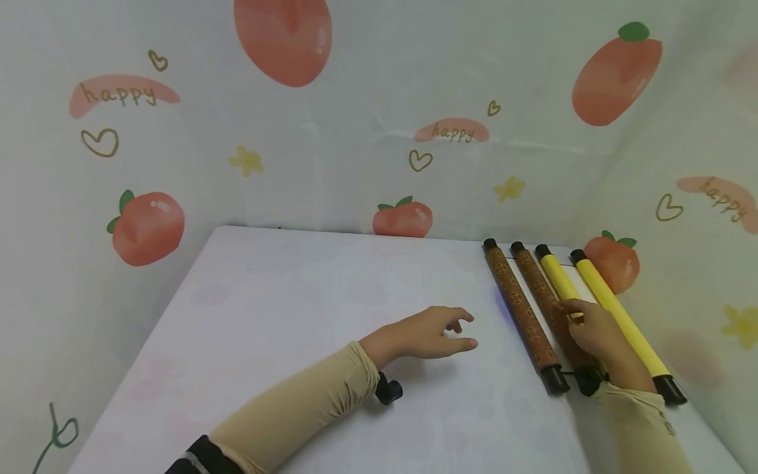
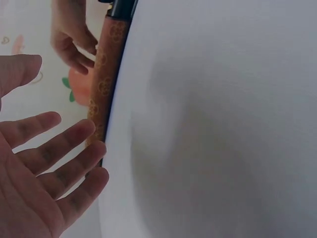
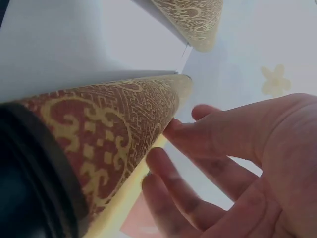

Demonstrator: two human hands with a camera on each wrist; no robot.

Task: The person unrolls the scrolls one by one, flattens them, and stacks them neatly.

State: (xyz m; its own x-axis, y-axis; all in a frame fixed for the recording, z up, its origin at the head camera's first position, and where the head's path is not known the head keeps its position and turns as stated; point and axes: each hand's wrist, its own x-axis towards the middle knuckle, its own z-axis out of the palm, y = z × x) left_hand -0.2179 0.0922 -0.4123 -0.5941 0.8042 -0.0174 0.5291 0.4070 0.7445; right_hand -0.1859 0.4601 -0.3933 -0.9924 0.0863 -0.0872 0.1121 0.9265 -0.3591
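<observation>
A pale cloth backdrop [image 1: 349, 145] printed with peaches, hearts, yellow flowers and the word "happy" closes off the back and sides of a broad white surface [image 1: 254, 316]. Two beige sleeves come in from the near edge, the left one [image 1: 308, 401] ending in a dark band low down, the right one [image 1: 642, 428] close to the right edge.

Four long rolls lie side by side along the right part of the surface, their far ends near the far right corner. A plain yellow cylindrical roll [image 1: 617, 313] is outermost, running along the right edge; inside it is a second yellow cylindrical roll [image 1: 558, 276], partly covered. Then come a brown roll with a gold medallion pattern [image 1: 545, 299] and, furthest from the right edge, a matching brown patterned roll [image 1: 522, 313]. All four long axes run from the far edge toward the near edge, slanting rightward.

The right hand [image 1: 598, 332] is the nearer one, over the inner pair, its fingers loosely bent and apart; whether the fingertips touch a roll I cannot tell. The left hand [image 1: 420, 334] is spread wide and holds nothing, well apart from the rolls, which lie off its fingertips toward the right edge.

Smallest are the black end caps [image 1: 555, 380].
</observation>
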